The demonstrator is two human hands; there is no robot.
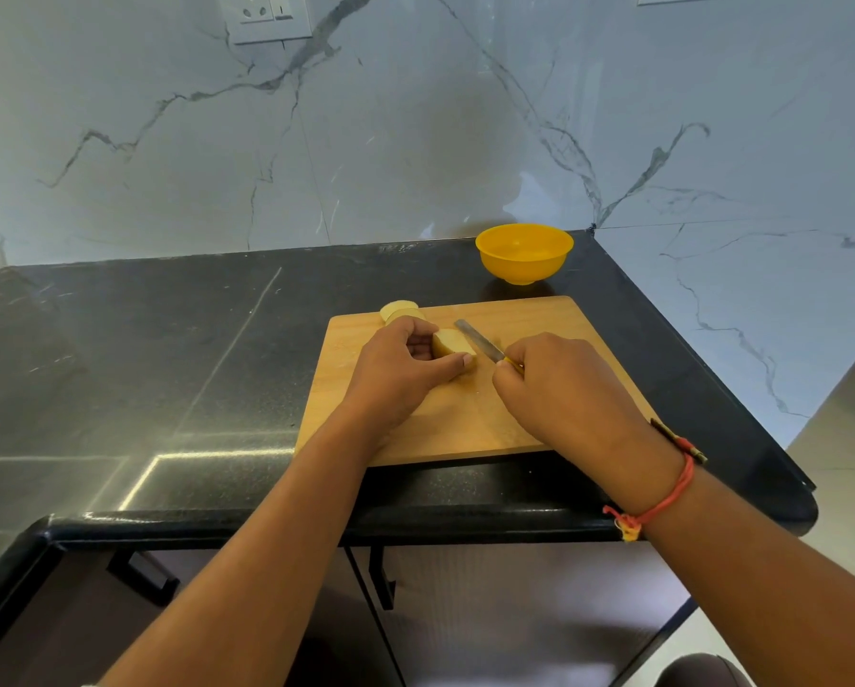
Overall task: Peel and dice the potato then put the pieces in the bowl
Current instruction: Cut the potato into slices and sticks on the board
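A peeled pale-yellow potato piece [451, 342] lies on the wooden cutting board [529, 423]. My left hand [398, 376] pinches it between thumb and fingers. My right hand [557, 384] grips a knife [477, 341] by its yellow handle; the blade rests against the potato's right side, pointing away to the upper left. Two cut potato slices [399, 311] lie at the board's far left corner, partly over its edge. The yellow bowl [524, 252] stands behind the board, near the wall; it looks empty.
The black stone counter [167, 349] stretches to the left, and its front edge runs just below the board. A marble wall closes the back and right side. Cabinet handles [140, 577] show under the counter.
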